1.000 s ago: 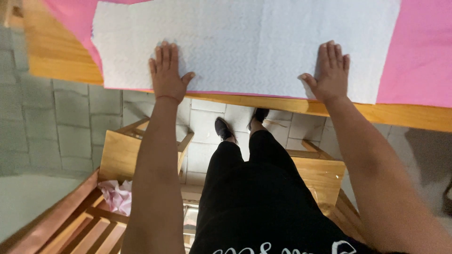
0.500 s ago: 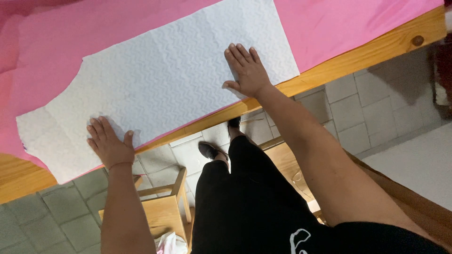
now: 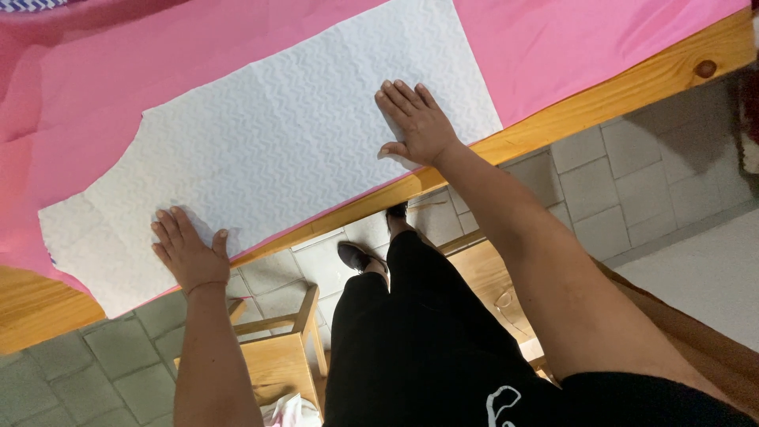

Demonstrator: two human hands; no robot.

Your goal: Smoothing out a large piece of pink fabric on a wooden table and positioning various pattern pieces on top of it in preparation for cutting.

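The white pattern piece [image 3: 277,150] is already laid flat on the pink fabric [image 3: 569,39], which is spread over the wooden tabletop [image 3: 632,87]; no pins, weights, chalk marks or cuts are seen, so fixing and cutting are judged to be left. The piece is pressed down by both hands: the left hand [image 3: 188,251] is set flat near its lower left corner, the right hand [image 3: 419,122] near its lower right edge, just above the tabletop's front edge. On both hands the fingers are stretched out and slightly spread, nothing being gripped. The piece is seen as a white sheet embossed with a wavy zigzag texture, straight along its right side, with a curved notch cut into its upper left outline. It lies smooth, without visible folds.
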